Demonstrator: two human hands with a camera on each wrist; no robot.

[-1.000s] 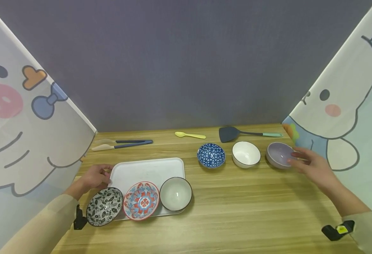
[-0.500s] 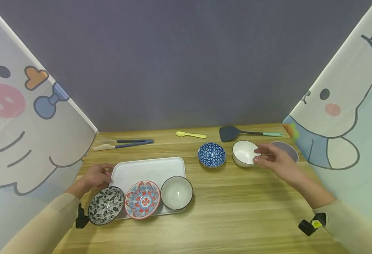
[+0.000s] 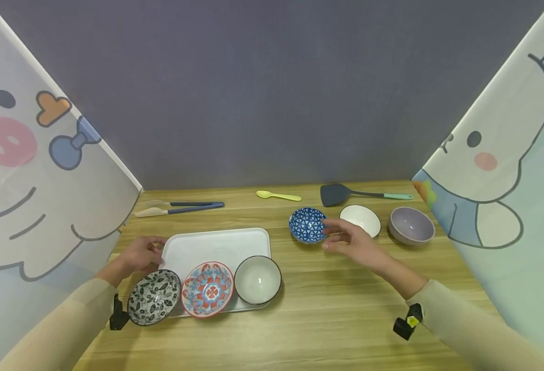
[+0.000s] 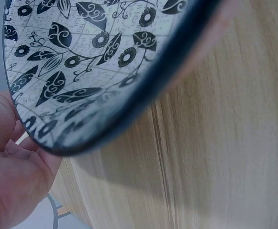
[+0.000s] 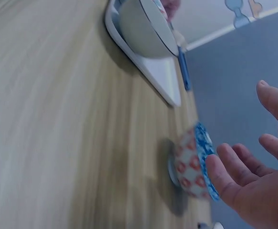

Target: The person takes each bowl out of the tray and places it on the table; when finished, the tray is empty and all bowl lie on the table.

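Observation:
At the left end of the white tray [image 3: 218, 246], my left hand [image 3: 137, 255] grips its edge with curled fingers. A black-and-white floral bowl [image 3: 154, 298] overlaps that corner; in the left wrist view this floral bowl [image 4: 86, 62] hides part of the left hand [image 4: 19, 176]. A red-and-blue patterned bowl [image 3: 208, 289] and a cream bowl with a dark rim [image 3: 258, 281] sit along the tray's near side. My right hand [image 3: 357, 247] is beside the blue triangle-patterned bowl [image 3: 306, 225], fingers spread. The right wrist view shows this bowl's red-and-white outside [image 5: 191, 164] by the right hand's fingertips.
Right of the blue bowl stand a white bowl [image 3: 362, 217], partly behind the right hand, and a purple bowl [image 3: 411, 226]. Along the back lie tongs [image 3: 193, 208], a yellow spoon [image 3: 278, 196] and a dark spatula [image 3: 334, 195] with a mint handle. Printed panels flank the table [image 3: 327, 330].
My right hand has moved left from the purple bowl, past the white bowl, to the blue bowl. The bowls stay where they were, and the left hand remains at the tray.

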